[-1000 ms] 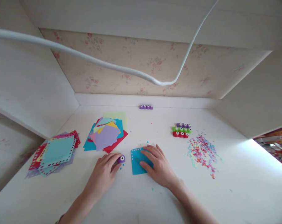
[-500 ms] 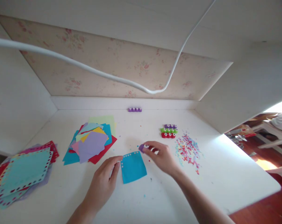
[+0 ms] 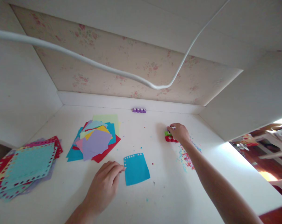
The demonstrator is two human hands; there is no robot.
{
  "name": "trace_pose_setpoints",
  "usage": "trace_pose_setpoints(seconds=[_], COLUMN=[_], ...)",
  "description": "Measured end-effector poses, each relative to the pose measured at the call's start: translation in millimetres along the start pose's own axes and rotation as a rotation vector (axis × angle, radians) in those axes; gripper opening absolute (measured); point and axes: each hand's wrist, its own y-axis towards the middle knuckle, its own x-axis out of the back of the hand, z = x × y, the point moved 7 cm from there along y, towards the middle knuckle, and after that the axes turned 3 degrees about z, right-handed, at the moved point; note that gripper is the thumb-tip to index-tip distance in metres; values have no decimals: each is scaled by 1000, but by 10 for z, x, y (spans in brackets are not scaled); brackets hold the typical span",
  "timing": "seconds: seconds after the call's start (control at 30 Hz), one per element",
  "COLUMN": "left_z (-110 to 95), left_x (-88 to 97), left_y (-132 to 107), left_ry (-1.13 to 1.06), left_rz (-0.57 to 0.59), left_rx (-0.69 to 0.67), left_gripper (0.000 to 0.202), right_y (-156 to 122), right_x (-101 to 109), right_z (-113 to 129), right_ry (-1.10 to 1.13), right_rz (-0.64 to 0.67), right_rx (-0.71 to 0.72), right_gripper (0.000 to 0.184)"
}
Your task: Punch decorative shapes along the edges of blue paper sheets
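Observation:
A blue paper square (image 3: 136, 169) with a row of punched holes along its top edge lies flat on the white desk (image 3: 169, 199). My left hand (image 3: 105, 185) rests palm down beside it, fingers stretched out, fingertips touching the sheet's left edge. My right hand (image 3: 179, 132) reaches far right to a cluster of small red and green hole punches (image 3: 168, 137). Its fingers are curled closed over the cluster's far side. Only a white speck of a punch shows at the fingertips; the purple ones are hidden under the hand.
A fanned pile of coloured paper squares (image 3: 95, 140) lies left of centre. A stack of punched sheets (image 3: 26, 166) sits at the far left. A row of purple punches (image 3: 139, 110) stands by the back wall. Confetti (image 3: 185, 158) lies under my right forearm. A white cable (image 3: 122, 74) hangs overhead.
The purple punch went from my left hand to my right, which carried it from beside the blue sheet to the punch cluster. My left hand stayed by the sheet.

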Motion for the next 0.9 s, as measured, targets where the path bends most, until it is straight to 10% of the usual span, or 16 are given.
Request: trace_pose_setpoints(seconds=[0.43,0.9], left_z=[-43,-132], left_x=[-48,-313], left_y=[-43,-185], left_ry=[26,56], left_rz=[78,278], left_rx=[-38,-32], left_gripper=[31,21], right_y=[162,1043], right_x=[-39,-587], right_z=[182,1643], right_ry=[-129,18], right_rz=[36,158], right_rx=[26,310], right_gripper=[40,35])
